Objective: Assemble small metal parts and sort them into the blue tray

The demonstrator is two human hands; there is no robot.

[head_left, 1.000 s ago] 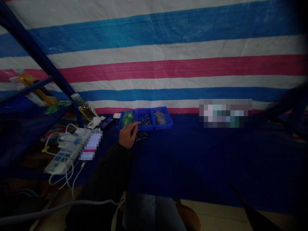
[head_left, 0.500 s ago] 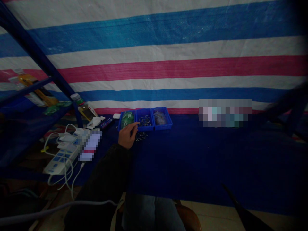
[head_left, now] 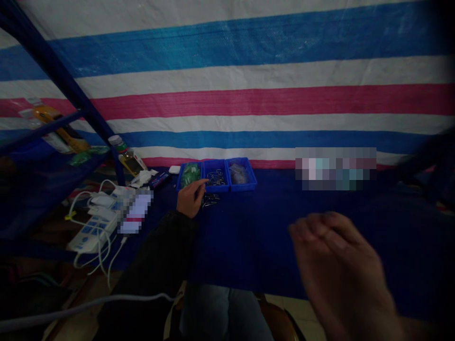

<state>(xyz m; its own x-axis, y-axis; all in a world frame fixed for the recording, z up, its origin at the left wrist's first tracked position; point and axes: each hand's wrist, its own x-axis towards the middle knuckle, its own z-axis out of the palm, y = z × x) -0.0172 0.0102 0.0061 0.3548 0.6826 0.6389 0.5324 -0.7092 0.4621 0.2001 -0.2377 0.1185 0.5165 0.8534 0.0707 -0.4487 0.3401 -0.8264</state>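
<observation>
Screws lie beside my half-curled left hand; my loosely folded right hand has appeared (can't tell what either holds), making both available.

A bulky black sleeve ends at the bare left hand, and the trousers are dull blue-grey.

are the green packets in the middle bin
No, the green packets lie in the left bin, while the middle bin holds small metal pieces.
</observation>
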